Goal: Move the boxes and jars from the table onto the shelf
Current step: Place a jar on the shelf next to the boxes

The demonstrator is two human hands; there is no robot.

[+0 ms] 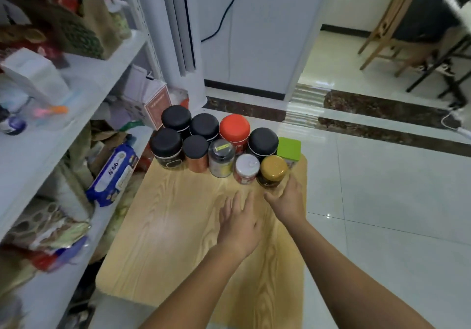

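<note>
Both bare arms come in from the bottom, cut off there. The left hand (pixel 239 224) floats flat over the light wooden table (pixel 165 239). Its fingers are straight and a little apart, and it holds nothing. The right hand (pixel 288 203) is just ahead, near the table's right edge. Its thumb and fingers are spread wide beside the gold-lidded dark jar (pixel 273 170). The fingertips are blurry, so I cannot tell if they touch the jar.

The near half of the table is bare wood, with lots of room for hands. Part of the near edge hides under the arms. On the right lies the shiny white tile floor (pixel 382 201), wide open.

The jars stand packed tight along the table's far edge. Left of the gold one are the small white-lidded red jar (pixel 246 168), the clear-lidded jar with a yellow sticker (pixel 221 155), the black-lidded orange jar (pixel 195 152) and the wide black-lidded dark jar (pixel 166 145). Behind them stand three more black-lidded jars (pixel 204 124), the big round red tin (pixel 234 129) and the small green box (pixel 288 148) at the right corner. The back ones are partly hidden.

The white metal shelf (pixel 102 73) runs along the table's left side, very close. It is stuffed with blurry bags and boxes, and a blue pack of wipes (pixel 114 173) sticks out. Far away stands a wooden chair (pixel 390 27), cut off.
</note>
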